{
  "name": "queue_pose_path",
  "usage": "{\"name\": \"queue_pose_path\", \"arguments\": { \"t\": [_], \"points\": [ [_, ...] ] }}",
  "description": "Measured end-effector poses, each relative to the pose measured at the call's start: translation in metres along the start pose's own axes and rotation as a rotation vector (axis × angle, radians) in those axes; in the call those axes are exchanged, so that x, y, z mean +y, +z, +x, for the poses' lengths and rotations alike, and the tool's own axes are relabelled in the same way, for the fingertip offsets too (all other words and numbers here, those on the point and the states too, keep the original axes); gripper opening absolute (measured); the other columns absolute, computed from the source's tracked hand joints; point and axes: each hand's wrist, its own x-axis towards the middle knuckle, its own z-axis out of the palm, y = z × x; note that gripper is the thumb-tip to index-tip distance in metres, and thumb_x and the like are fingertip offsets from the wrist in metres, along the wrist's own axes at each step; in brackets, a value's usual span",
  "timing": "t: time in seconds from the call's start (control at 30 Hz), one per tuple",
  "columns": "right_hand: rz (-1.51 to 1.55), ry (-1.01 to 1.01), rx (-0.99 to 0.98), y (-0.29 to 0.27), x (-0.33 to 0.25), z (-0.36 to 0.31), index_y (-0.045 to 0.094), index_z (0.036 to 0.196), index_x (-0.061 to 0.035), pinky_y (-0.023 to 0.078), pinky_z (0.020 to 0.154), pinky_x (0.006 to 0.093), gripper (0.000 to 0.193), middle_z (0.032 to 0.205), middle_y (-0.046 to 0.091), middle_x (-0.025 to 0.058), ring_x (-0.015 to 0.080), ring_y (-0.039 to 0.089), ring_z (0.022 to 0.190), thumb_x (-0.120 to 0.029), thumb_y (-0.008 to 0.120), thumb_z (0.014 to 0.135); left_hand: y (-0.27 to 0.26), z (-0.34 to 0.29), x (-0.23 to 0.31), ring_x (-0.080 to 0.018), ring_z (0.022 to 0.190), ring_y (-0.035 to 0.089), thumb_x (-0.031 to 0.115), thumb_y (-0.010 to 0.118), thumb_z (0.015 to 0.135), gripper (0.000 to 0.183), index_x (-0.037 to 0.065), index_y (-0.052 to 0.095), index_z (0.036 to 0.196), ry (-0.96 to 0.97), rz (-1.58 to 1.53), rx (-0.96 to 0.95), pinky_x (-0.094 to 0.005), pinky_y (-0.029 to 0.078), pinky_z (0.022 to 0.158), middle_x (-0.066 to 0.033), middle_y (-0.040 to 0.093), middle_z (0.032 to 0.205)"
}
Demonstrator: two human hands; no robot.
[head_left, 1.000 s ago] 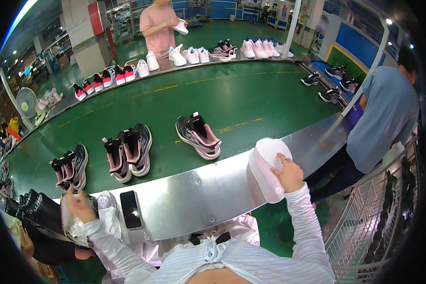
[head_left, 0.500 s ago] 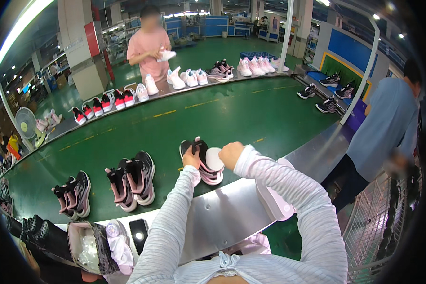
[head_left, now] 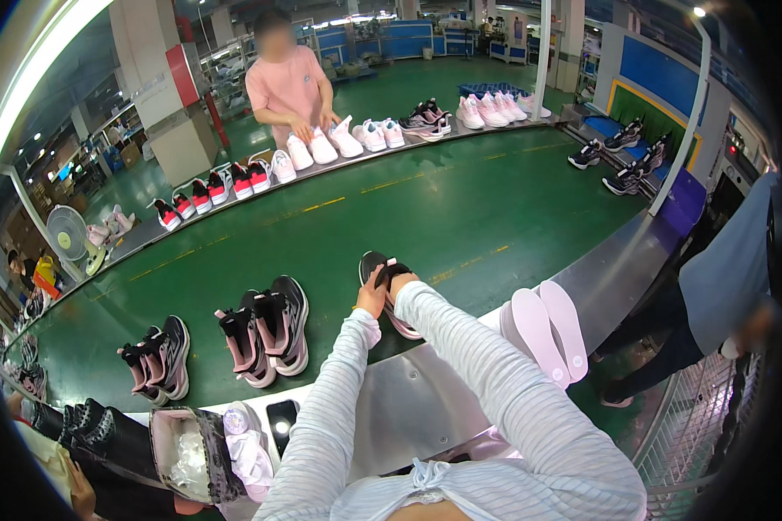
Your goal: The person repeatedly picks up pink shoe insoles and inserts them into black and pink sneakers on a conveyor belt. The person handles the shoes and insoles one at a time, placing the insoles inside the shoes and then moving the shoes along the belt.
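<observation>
Nearby, two striped sleeves are stretching forward over a metal ledge. Toward its left end, a dark-sided box is holding clear plastic, and a phone is lying a little to the right of it, with a bundle of white stuff sitting between them. On the right, pale pink insoles are lying side by side, just beyond the right forearm.

Past the ledge, both hands are working at a single shoe, black with pink trim, which is standing on the green table with its toe pointing away. The left hand is gripping the shoe near its tongue, the fingers curling inward with little gap showing. The right hand is reaching down at the shoe's opening, wrist bent; its fingers are hidden, so how wide they are spread, or whether they are holding anything, cannot be told.

To the left, two pairs of black-and-pink shoes are standing apart from each other. Along the far edge, red, white, pink and black shoes are forming a row, and behind them a person in a pink shirt is handling white ones.
</observation>
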Motion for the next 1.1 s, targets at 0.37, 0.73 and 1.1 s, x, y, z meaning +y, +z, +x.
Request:
{"name": "queue_pose_path", "arguments": {
  "t": [0.37,0.73,1.1],
  "points": [
    [0.012,-0.048,-0.008,0.019,-0.012,0.019,0.059,0.091,-0.0088,0.043,0.076,0.0329,0.026,0.096,0.057,0.0110,0.0270,0.054,0.088,-0.024,0.041,0.081,-0.004,-0.001,-0.010,-0.0238,0.116,0.035,0.016,0.047,0.080,0.038,0.008,0.043,0.117,-0.012,-0.171,-0.008,-0.0256,0.027,0.094,-0.0157,0.042,0.120],
    [0.059,-0.077,0.020,0.017,-0.013,0.022,0.058,0.091,-0.0066,0.042,0.075,0.0344,0.025,0.095,0.057,0.0124,0.0296,0.054,0.085,-0.023,0.042,0.080,-0.010,0.003,0.007,-0.0189,0.099,0.050,0.021,0.047,0.081,0.034,0.009,0.048,0.113,-0.056,-0.024,-0.003,-0.0258,0.037,0.084,-0.0127,0.054,0.106],
    [0.876,-0.558,0.405,0.020,0.061,-0.129,0.055,0.095,-0.0026,0.042,0.075,0.0302,0.021,0.094,0.057,0.0124,0.0226,0.055,0.087,-0.015,0.048,0.080,-0.029,-0.034,0.051,-0.0302,0.083,0.052,0.014,0.062,0.068,0.029,0.001,0.053,0.091,0.505,0.302,0.369,-0.0330,0.043,0.075,-0.0145,0.053,0.085]
  ]
}}
